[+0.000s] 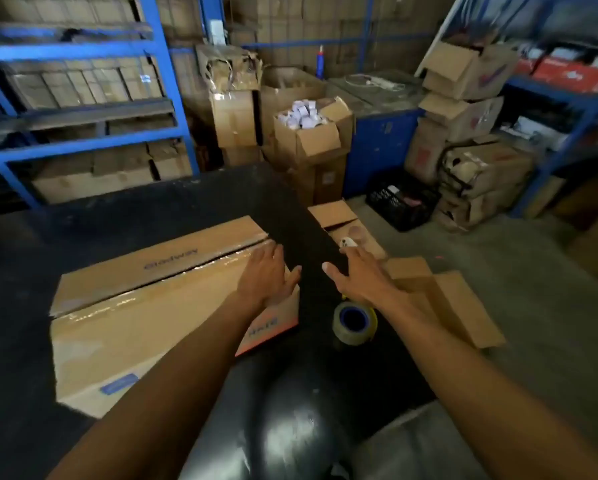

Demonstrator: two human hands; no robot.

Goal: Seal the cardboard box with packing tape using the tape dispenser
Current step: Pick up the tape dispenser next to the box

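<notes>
Item one: the box point(145, 306), long and brown, which we find lying on the dark tabletop point(152, 209), flaps closed, with glossy clear tape along its top seam and over its near face. Item two: our left hand point(268, 277), fingers straight and spread, resting flat on the box's right end, gripping nothing. Item three: our right hand point(358, 277), likewise loose and spread, held above the tabletop's right edge, holding nothing. Item four: the tape dispenser point(354, 320), a blue-cored roll of clear tape, standing on the tabletop just beside the box's right end, below the right wrist, apart from both hands. Item five: flattened cardboard point(453, 306) on the floor to the right. Item six: blue shelving point(83, 50) and stacked cartons point(308, 133) behind.
</notes>
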